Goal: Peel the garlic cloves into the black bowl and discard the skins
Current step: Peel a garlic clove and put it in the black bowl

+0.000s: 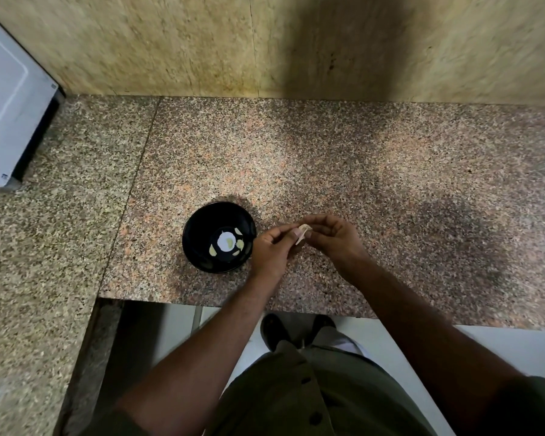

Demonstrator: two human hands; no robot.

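Cloves (pixel 230 245), several peeled, lie in the black bowl (pixel 199 225) beside my left hand (pixel 269 247); both it and my right hand (pixel 331 239) pinch one skinned garlic clove (pixel 303 231), skins undiscarded.

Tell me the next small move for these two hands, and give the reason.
Probably keep pulling the skin off: both the left hand and the right hand pinch one garlic clove just right of the black bowl, and papery skin still shows on it. Peeled cloves already lie in the bowl, so this one likely goes there once bare.
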